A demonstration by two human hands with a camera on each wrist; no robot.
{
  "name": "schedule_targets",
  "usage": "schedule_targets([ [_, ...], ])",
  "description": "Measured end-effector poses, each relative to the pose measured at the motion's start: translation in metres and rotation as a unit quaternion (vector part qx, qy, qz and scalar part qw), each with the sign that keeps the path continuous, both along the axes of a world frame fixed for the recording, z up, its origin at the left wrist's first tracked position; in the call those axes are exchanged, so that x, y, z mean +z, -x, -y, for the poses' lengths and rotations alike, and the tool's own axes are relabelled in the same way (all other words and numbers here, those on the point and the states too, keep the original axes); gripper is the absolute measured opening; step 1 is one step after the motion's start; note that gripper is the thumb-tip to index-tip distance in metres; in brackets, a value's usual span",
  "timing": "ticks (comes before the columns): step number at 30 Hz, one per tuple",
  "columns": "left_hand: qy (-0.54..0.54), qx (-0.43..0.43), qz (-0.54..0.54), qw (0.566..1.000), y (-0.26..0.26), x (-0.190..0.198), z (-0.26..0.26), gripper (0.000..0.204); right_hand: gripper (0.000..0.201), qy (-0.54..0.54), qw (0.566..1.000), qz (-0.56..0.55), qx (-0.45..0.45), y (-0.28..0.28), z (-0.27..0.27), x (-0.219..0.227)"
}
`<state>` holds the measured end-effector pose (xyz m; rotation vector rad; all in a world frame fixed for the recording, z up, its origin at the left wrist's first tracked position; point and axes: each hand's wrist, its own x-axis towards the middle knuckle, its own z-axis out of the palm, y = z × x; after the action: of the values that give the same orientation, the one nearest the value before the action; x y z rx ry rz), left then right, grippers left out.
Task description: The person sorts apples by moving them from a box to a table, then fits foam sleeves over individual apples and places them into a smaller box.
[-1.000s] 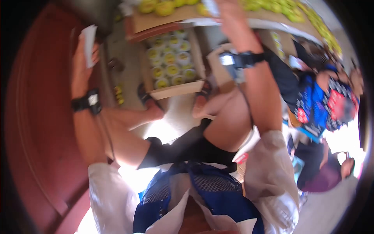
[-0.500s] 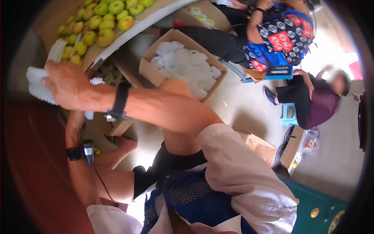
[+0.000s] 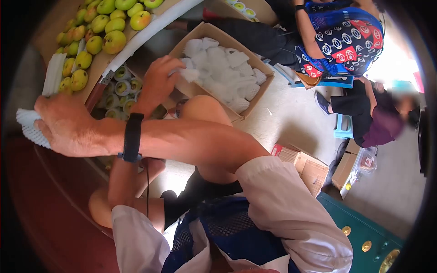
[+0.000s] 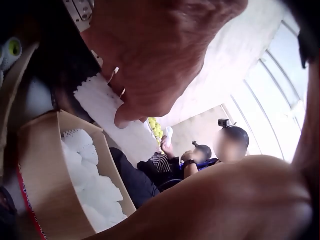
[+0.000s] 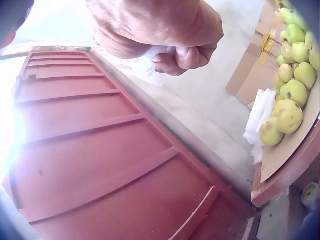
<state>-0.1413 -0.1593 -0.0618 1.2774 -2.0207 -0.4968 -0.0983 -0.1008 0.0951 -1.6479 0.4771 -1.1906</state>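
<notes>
In the head view my arms cross. At the far left, my right hand (image 3: 73, 127) grips a white foam net sleeve (image 3: 33, 128), its fingers curled round it; the right wrist view shows the same hand (image 5: 160, 30) over a red panelled surface, with foam (image 5: 147, 69) under its fingers. Beyond my right forearm, my left hand (image 3: 159, 82) pinches another white foam piece (image 3: 189, 73) at the near edge of a cardboard box (image 3: 255, 98) of white foam nets. The left wrist view has this foam (image 4: 107, 107) hanging from the fingers of my left hand (image 4: 150, 60).
Green-yellow fruit (image 3: 114, 42) lies on a cardboard-lined stand at upper left, beside stacked white foam (image 3: 55, 75). Wrapped fruit (image 3: 123, 88) sits below it. A person in a patterned top (image 3: 343, 45) and another in purple (image 3: 380, 127) are at the right. A green surface (image 3: 355, 223) is lower right.
The head view has swung to the right. My right arm has crossed over to the left with its foam. My left hand has moved from the far left to the foam box.
</notes>
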Motion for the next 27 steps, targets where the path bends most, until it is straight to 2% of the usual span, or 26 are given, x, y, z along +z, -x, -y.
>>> schedule_targets([
  [4, 0.111, -0.018, -0.016, 0.994, 0.035, -0.024, 0.041, 0.023, 0.023, -0.039, 0.999, -0.014, 0.015, -0.002, 0.005, -0.003],
  [5, 0.105, -0.013, -0.029, 0.994, 0.042, -0.033, 0.046, 0.021, 0.022, -0.030, 0.999, -0.015, 0.000, 0.002, 0.007, -0.003],
  [8, 0.124, -0.003, 0.101, 0.987, 0.047, -0.093, 0.053, 0.021, 0.021, -0.018, 1.000, -0.016, -0.005, 0.007, 0.012, -0.006],
  [9, 0.010, -0.036, 0.175, 0.984, 0.047, -0.100, 0.053, 0.023, 0.021, 0.014, 0.999, -0.005, -0.046, 0.001, 0.013, -0.009],
  [10, -0.103, -0.070, 0.246, 0.961, 0.046, -0.107, 0.050, 0.025, 0.020, 0.000, 0.999, -0.020, -0.027, -0.001, 0.013, -0.015],
  [11, -0.210, -0.104, 0.314, 0.920, 0.047, -0.114, 0.049, 0.028, 0.020, -0.013, 0.999, -0.037, -0.012, 0.004, 0.018, -0.013],
  [14, -0.085, -0.056, 0.195, 0.976, 0.041, -0.138, 0.035, 0.035, 0.019, -0.023, 0.998, -0.053, -0.021, 0.009, 0.022, -0.016],
  [17, -0.038, -0.046, 0.168, 0.984, 0.043, -0.123, 0.026, 0.037, 0.018, -0.029, 0.998, -0.052, -0.023, 0.017, 0.028, -0.017],
  [18, -0.034, -0.036, 0.156, 0.986, 0.045, -0.110, 0.022, 0.036, 0.019, -0.014, 0.998, -0.023, -0.050, 0.009, 0.029, -0.024],
  [22, -0.049, -0.018, 0.023, 0.998, 0.044, -0.098, 0.007, 0.031, 0.018, -0.035, 0.997, -0.026, -0.063, 0.015, 0.037, -0.021],
  [27, -0.095, 0.021, -0.157, 0.983, 0.032, -0.089, -0.022, 0.029, 0.018, -0.069, 0.995, 0.016, -0.063, 0.018, 0.047, -0.017],
])
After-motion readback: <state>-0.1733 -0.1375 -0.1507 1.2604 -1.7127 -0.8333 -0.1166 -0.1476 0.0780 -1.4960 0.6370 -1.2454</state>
